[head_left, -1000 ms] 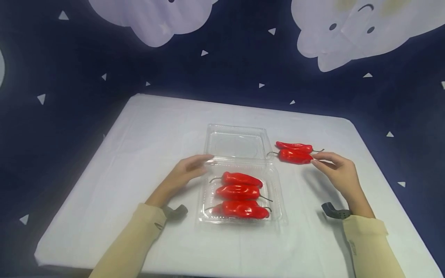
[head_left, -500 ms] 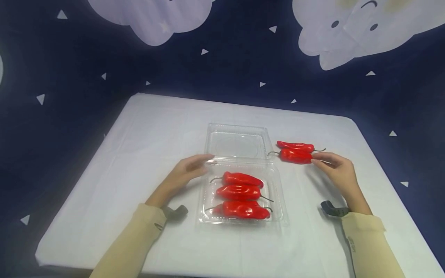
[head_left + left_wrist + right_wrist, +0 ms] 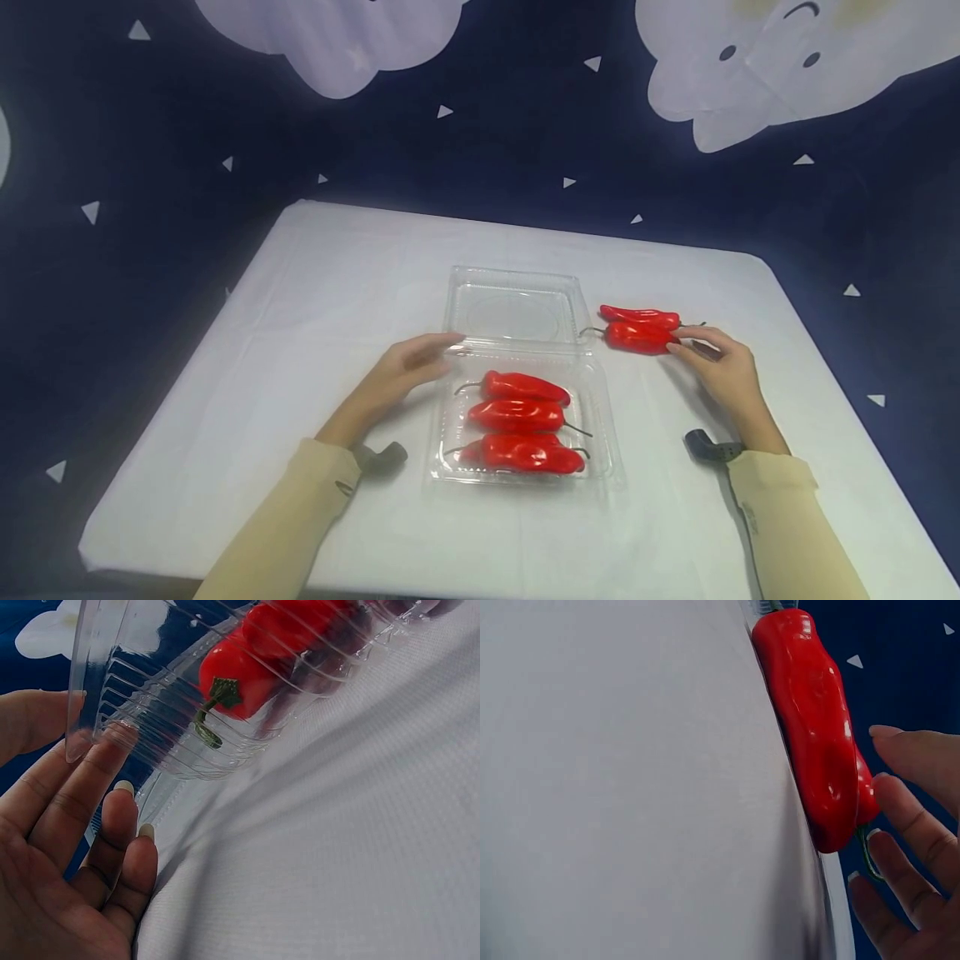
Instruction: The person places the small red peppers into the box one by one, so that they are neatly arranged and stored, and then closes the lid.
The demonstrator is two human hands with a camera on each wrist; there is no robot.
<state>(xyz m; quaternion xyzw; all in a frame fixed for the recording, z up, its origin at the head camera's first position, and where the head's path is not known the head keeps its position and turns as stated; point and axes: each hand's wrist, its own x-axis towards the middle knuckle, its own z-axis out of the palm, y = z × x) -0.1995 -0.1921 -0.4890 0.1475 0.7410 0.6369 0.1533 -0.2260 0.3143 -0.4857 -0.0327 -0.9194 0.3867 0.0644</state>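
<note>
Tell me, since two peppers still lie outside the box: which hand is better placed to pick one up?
Probably the right hand: its fingertips are at the nearer loose pepper. The left hand rests against the box, farther away.

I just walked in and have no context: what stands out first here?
Bright red peppers: three lie side by side in the open clear plastic box at the middle of the white table, two more lie on the cloth to its right. The left hand touches the box's left edge; the right hand reaches the nearer loose pepper.
</note>
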